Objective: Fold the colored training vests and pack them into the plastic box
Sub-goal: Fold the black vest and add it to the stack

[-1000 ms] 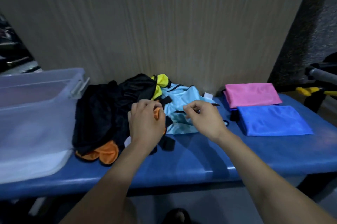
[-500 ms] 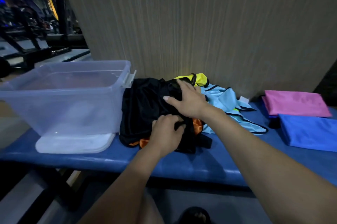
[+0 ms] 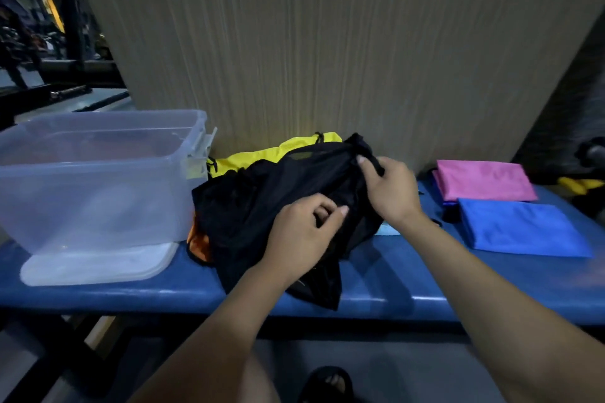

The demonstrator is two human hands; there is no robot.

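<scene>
A black mesh vest [image 3: 262, 206] lies bunched on top of the pile in the middle of the blue bench [image 3: 376, 284]. My left hand [image 3: 302, 235] grips its fabric near the front. My right hand [image 3: 389, 193] pinches a strap at the vest's upper right corner. A yellow vest [image 3: 278, 153] shows behind the black one, an orange vest [image 3: 198, 242] peeks out at its lower left, and a sliver of light blue vest [image 3: 388, 230] sits under my right wrist. The clear plastic box [image 3: 98, 179] stands at the left on its lid [image 3: 98, 266].
A folded pink vest [image 3: 484, 179] and a folded blue vest [image 3: 520, 227] lie at the right end of the bench. A wood-grain wall panel [image 3: 327, 42] rises right behind the bench. Gym equipment stands in the dark at far left. My sandalled foot [image 3: 327, 383] is below.
The black vest has been pulled up and over the pile toward the right. My right hand went from lying flat on it to pinching its strap; my left hand still grips the fabric.
</scene>
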